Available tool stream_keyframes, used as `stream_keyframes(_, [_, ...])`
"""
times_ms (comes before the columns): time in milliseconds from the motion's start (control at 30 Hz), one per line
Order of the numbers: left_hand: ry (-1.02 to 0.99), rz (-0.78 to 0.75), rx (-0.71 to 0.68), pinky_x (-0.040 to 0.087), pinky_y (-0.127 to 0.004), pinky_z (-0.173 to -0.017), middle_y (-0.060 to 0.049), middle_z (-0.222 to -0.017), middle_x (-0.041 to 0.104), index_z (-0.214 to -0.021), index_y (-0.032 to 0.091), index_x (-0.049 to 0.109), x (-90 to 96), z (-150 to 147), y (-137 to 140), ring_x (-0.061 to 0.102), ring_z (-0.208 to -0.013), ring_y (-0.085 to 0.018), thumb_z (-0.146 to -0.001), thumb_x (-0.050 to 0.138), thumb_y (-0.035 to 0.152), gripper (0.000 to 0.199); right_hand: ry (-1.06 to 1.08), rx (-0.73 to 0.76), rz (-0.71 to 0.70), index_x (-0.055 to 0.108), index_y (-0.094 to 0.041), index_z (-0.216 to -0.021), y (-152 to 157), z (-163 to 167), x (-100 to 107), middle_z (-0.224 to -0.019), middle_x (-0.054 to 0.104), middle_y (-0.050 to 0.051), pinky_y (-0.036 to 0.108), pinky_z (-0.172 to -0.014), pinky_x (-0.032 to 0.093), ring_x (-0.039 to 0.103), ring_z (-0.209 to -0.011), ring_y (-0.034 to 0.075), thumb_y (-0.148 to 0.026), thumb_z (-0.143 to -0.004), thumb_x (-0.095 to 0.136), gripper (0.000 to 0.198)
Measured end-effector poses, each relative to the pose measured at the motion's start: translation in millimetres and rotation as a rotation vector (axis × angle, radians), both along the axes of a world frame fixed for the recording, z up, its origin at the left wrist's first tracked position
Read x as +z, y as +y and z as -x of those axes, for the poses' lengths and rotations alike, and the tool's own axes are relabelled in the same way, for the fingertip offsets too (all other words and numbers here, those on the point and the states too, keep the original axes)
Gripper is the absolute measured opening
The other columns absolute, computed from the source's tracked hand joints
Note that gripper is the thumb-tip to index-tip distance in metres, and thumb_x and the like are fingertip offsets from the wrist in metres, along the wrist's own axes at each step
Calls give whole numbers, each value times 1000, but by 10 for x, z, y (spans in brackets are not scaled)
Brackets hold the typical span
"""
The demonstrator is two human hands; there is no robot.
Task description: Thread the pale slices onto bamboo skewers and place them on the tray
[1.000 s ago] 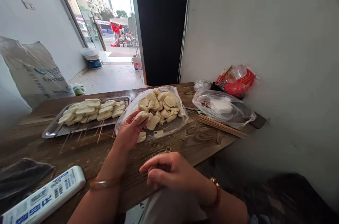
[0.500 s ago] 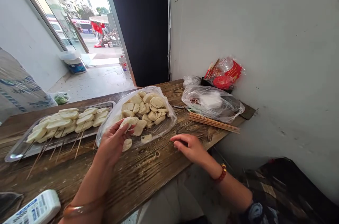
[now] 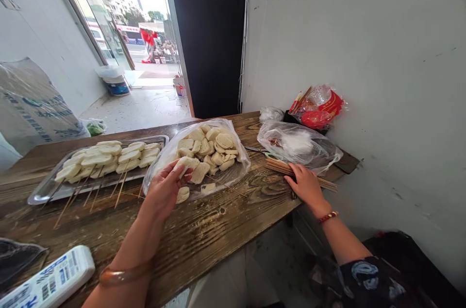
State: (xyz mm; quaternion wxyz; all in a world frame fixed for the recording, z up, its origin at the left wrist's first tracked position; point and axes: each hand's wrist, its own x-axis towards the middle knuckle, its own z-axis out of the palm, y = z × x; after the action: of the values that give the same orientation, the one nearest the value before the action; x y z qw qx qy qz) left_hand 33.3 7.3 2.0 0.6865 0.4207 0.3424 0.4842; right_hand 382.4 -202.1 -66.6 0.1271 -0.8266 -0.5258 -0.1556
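My left hand (image 3: 165,189) is closed on a pale slice of steamed bun (image 3: 187,164), pinched between thumb and fingers above the near left edge of a clear plastic bag (image 3: 240,167). Many similar bun slices (image 3: 214,145) lie heaped in that bag. My right hand (image 3: 306,186) rests over a bundle of thin wooden skewers (image 3: 278,166) at the right. Its fingertips touch the bundle, and the thumb stands apart from them at the near side. To the left, a metal tray (image 3: 40,195) carries pale slices threaded on skewers (image 3: 122,189), whose ends stick out toward me.
Behind the skewers lies a plastic bag with white contents (image 3: 298,143). Scissors (image 3: 255,149) lie partly under it. A dark box with red packaging (image 3: 320,113) stands against the wall. A white printed package (image 3: 54,274) is at the near left of the wooden table (image 3: 211,235).
My right hand has moved right, from over the bare tabletop to the skewer bundle. My left hand still holds the bun slice. The whole view has shifted slightly.
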Motion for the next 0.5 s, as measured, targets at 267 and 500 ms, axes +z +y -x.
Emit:
stream_keyframes(267, [-28, 13, 1, 57, -22, -61, -4, -89, 70, -87, 14, 72, -6, -9, -9, 67, -75, -15, -55, 88, 29, 38, 7, 269, 55, 59, -22, -129, 25, 405, 66, -113, 66, 9, 37, -84, 42, 60, -100, 24, -29, -96, 52, 34])
stream_keyframes(500, [-23, 5, 2, 56, -23, -64, -4, -91, 71, -92, 14, 70, -36, 31, 3, 67, -76, -15, -60, 86, 31, 40, 164, 373, 49, 66, -17, -119, 568, 341, 134, -107, 70, 9, 31, -87, 48, 63, -99, 20, -30, -97, 49, 31])
